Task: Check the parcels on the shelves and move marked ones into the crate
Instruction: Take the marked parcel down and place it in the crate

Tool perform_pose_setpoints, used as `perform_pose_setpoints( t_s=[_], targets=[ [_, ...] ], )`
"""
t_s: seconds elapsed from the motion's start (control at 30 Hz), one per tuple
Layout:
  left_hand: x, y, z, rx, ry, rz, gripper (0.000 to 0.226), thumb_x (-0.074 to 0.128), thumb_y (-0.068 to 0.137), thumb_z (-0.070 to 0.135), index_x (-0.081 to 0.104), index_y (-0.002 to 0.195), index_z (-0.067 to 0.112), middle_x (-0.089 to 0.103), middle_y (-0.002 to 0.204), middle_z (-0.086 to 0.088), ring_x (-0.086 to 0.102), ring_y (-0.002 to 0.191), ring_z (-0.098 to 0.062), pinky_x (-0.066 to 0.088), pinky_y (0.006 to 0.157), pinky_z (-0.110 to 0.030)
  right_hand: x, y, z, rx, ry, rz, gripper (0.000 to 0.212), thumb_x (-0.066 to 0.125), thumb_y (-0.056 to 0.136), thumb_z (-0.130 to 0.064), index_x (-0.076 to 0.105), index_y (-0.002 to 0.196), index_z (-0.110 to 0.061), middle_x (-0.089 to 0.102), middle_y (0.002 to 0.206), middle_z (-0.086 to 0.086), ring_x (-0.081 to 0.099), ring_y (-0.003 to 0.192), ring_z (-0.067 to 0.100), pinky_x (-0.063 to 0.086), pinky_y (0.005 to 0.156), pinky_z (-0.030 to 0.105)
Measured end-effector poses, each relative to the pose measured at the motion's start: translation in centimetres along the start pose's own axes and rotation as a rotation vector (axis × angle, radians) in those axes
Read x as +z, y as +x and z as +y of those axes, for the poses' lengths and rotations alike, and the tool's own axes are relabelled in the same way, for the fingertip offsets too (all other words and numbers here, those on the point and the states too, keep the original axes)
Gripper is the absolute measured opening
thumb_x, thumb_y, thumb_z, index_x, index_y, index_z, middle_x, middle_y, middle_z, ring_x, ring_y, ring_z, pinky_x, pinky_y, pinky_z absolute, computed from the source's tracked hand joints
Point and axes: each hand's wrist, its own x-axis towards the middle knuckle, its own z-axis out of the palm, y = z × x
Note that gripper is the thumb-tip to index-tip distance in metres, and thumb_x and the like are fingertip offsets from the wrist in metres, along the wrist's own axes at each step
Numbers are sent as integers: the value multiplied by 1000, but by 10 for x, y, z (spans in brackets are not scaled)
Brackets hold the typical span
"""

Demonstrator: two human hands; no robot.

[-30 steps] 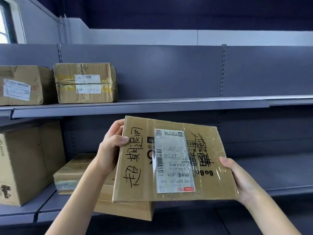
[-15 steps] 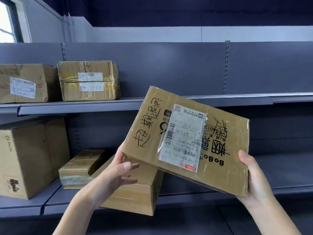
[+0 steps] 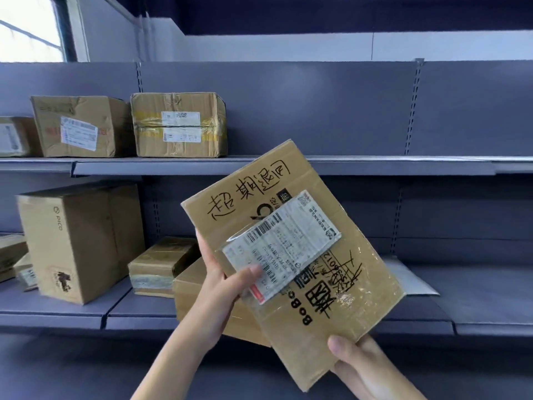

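A flat marked parcel (image 3: 291,255), tilted, is held in front of the lower shelf (image 3: 115,313). Its left edge is gripped by the left hand (image 3: 222,284), thumb laid on the white label (image 3: 282,246). Its near corner is clasped by the right hand (image 3: 354,362), forearm reaching up from below.

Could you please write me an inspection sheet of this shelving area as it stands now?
Surface: grey upper shelf and lower shelf, both bare toward the right.
Job's things: flat parcel held tilted, handwriting and a label on its face; no crate in view.
Clutter: two full boxes plus one cut off on the upper shelf; a tall box and smaller ones on the lower.
Grips: left hand holds the parcel's left edge, thumb on the label; right hand holds its bottom corner.
Cables: nothing seen.
Surroundings: window upper left, pale wall above.
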Motion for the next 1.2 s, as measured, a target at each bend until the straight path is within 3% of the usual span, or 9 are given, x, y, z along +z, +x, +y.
perform_pose_setpoints(
  t_s=[0.1, 0.2, 0.23, 0.33, 0.57, 0.8, 0.93, 1.07, 1.2],
  targets=[
    [-2, -10, -5, -25, 22, -55, 125, 85, 52, 36, 5, 148, 25, 60, 129, -7, 61, 114, -26, 51, 93, -40, 5, 1, 6, 34, -13, -71, 105, 90, 47, -37, 32, 132, -16, 60, 128, 5, 57, 118, 22, 49, 93, 35],
    [-9, -14, 8, 26, 8, 39, 101, 76, 53, 29, 25, 139, 37, 64, 121, -4, 65, 106, -24, 57, 78, -35, -4, 2, 15, 76, 67, 159, 84, 89, 50, -38, 47, 122, -24, 56, 132, 8, 58, 110, 26, 35, 101, 62],
    [-14, -14, 14, 43, -2, 66, 96, 78, 50, 29, 33, 134, 38, 67, 116, -3, 67, 102, -23, 57, 73, -33, -6, 4, 15, 37, 78, 211, 99, 92, 39, -41, 47, 125, -25, 57, 131, 6, 57, 110, 27, 36, 98, 63],
    [-24, -14, 33, -1, -43, 66, 93, 90, 35, 42, 51, 119, 34, 71, 106, -4, 70, 91, -24, 57, 63, -32, -9, 9, 2, -95, 85, 246, 143, 93, 14, -46, 28, 141, -39, 48, 140, -1, 50, 124, 26, 44, 94, 52],
    [-49, -10, 53, -148, 58, -78, 43, 72, 57, 32, 69, 100, 33, 71, 104, -10, 70, 89, -29, 58, 65, -38, 25, 20, -8, -51, -161, 32, 116, 92, 22, -41, 44, 127, -39, 67, 115, 3, 65, 104, 25, 57, 72, 31],
    [-85, -13, 57, -225, 204, -122, 78, 84, 40, 61, 66, 110, 33, 72, 104, -4, 70, 91, -21, 55, 68, -28, 43, 42, 15, -275, -46, 233, 114, 90, 17, -47, 51, 123, -36, 70, 107, 4, 68, 91, 24, 56, 62, 33],
    [-99, -19, 38, -217, 270, 35, 99, 83, 34, 64, 53, 124, 34, 65, 118, 7, 62, 107, -11, 46, 95, -39, 55, 61, 25, -428, 99, 377, 113, 89, 27, -53, 48, 129, -27, 64, 113, 5, 61, 96, 25, 53, 70, 39],
    [-76, -37, -4, -303, 31, 29, 118, 83, 14, 67, 39, 123, 50, 59, 122, 8, 59, 111, -15, 46, 89, -44, 76, 76, 50, -524, 300, 488, 120, 91, 23, -45, 41, 130, -28, 63, 107, 6, 59, 84, 23, 54, 65, 36],
    [-56, -47, -25, -284, -25, -73, 109, 82, 29, 59, 36, 127, 48, 66, 113, 19, 64, 103, -6, 46, 80, -34, 90, 74, 69, -522, 287, 564, 122, 93, 21, -34, 36, 128, -42, 58, 126, 7, 59, 108, 27, 57, 67, 37]
  ],
)
